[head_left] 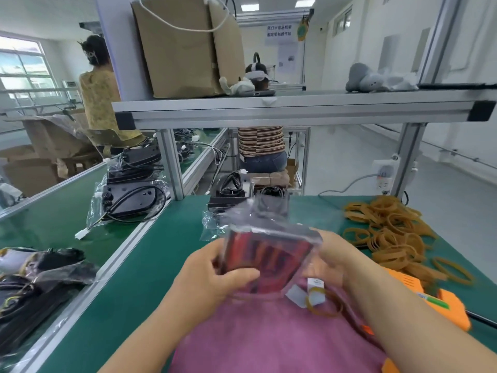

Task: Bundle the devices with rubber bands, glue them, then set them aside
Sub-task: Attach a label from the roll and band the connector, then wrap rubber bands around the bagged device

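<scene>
Bright, even indoor light from ceiling panels point(250, 7) plus daylight through the window point(24, 63) at far left, which looks washed out; shadows on the green mat point(161, 251) are soft and faint. Heavy motion blur on the bagged device point(269, 261) and on the left hand point(215, 273) and right hand point(332, 254) gripping it, with a pale sheen on the plastic; rubber bands point(390, 232) are fairly sharp. Strong wide-angle distortion: shelf rail point(295, 114) bows, frame posts point(408, 157) lean toward the edges, corners are stretched, and the whole frame is slightly soft.
</scene>
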Available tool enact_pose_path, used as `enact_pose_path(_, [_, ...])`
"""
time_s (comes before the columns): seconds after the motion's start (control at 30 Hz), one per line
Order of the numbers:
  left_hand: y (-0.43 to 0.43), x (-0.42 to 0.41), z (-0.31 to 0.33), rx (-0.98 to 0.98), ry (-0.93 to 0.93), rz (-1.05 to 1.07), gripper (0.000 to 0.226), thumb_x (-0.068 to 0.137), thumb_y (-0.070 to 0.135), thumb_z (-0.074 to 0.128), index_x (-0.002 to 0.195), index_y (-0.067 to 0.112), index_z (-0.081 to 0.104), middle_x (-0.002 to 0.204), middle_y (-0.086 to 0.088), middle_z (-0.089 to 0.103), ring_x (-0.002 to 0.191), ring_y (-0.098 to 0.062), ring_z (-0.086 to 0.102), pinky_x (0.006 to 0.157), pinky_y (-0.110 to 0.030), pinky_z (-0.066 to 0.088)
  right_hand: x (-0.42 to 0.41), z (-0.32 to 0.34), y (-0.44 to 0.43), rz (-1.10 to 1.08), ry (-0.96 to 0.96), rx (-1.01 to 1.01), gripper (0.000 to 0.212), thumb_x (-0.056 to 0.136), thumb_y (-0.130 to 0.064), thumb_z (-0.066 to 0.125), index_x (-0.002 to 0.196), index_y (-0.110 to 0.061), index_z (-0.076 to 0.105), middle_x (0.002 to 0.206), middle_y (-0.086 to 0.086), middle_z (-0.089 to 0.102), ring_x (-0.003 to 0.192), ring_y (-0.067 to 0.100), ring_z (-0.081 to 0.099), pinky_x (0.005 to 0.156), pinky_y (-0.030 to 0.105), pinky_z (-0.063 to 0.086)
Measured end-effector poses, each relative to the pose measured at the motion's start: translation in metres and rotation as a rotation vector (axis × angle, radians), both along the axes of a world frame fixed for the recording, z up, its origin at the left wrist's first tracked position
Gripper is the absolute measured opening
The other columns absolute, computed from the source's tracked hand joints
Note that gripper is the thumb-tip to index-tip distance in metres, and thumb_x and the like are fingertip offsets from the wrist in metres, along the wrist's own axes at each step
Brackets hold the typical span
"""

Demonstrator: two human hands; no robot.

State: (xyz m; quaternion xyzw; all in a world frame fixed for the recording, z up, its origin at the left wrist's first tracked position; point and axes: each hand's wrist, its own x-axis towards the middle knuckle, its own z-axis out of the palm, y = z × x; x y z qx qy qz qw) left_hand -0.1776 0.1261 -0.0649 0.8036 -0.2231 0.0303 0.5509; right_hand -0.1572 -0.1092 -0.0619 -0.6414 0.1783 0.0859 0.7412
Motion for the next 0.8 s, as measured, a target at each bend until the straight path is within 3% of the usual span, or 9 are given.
enact_pose_path(0.13, [0.001,0.002,-0.003,-0.076,0.246,0.065,0.044,0.053,0.058,0.076,0.085,0.028,0.076,0.08,0.0,0.077,0.072,-0.013,0.072,0.067,-0.026,0.058,-0.003,-0.004,-0.009,0.036,-0.019,-0.135,0.033,0.104,-0.035,0.044,0.093,-0.012,0.065,0.074,0.001,0.069,0.071,0.014,0.063,0.071,0.035,0.053])
enact_pose_path(0.23, [-0.002,0.003,-0.008,-0.102,0.396,0.105,0.044,0.062,0.055,0.08,0.082,0.015,0.076,0.081,-0.005,0.077,0.07,-0.018,0.072,0.065,-0.029,0.055,-0.004,-0.005,-0.011,0.029,-0.016,-0.184,0.033,0.103,-0.035,0.045,0.1,-0.009,0.065,0.089,0.007,0.071,0.081,0.018,0.066,0.071,0.031,0.052])
enact_pose_path(0.33, [-0.007,0.004,-0.013,-0.144,0.568,0.129,0.037,0.079,0.045,0.077,0.086,0.009,0.076,0.085,-0.013,0.077,0.068,-0.023,0.073,0.062,-0.03,0.057,-0.005,-0.007,-0.01,0.048,-0.016,-0.292,0.026,0.101,-0.026,0.049,0.099,-0.005,0.065,0.087,0.008,0.069,0.078,0.019,0.064,0.064,0.028,0.048])
enact_pose_path(0.47, [-0.01,0.004,-0.022,-0.18,0.762,0.096,0.043,0.083,0.044,0.07,0.092,0.003,0.078,0.095,-0.019,0.076,0.083,-0.031,0.074,0.085,-0.042,0.06,-0.011,-0.005,-0.018,0.197,-0.138,-0.801,0.021,0.09,-0.021,0.064,0.072,-0.01,0.066,0.081,0.009,0.071,0.072,0.018,0.062,0.069,0.03,0.051])
enact_pose_path(0.57, [-0.013,0.002,-0.027,-0.169,0.841,0.066,0.042,0.088,0.043,0.067,0.102,0.004,0.077,0.103,-0.019,0.075,0.1,-0.036,0.071,0.093,-0.049,0.056,-0.025,0.001,-0.022,0.475,-0.09,-1.211,0.023,0.074,-0.031,0.073,0.065,-0.012,0.065,0.068,0.0,0.066,0.063,0.014,0.056,0.058,0.026,0.045])
enact_pose_path(0.7, [-0.018,-0.004,-0.034,-0.082,0.896,0.033,0.045,0.087,0.041,0.07,0.107,0.001,0.074,0.109,-0.023,0.072,0.112,-0.043,0.064,0.095,-0.056,0.053,-0.038,-0.004,-0.013,0.701,0.002,-1.501,0.037,0.061,-0.045,0.078,0.081,-0.014,0.072,0.079,0.001,0.069,0.073,0.022,0.063,0.059,0.029,0.047])
enact_pose_path(0.8, [-0.023,-0.006,-0.033,0.044,0.866,0.015,0.049,0.084,0.047,0.07,0.106,0.003,0.072,0.099,-0.018,0.076,0.101,-0.038,0.07,0.088,-0.052,0.057,-0.038,-0.018,-0.006,0.776,0.013,-1.643,0.041,0.068,-0.039,0.081,0.099,-0.015,0.07,0.101,0.006,0.067,0.085,0.024,0.06,0.067,0.028,0.045])
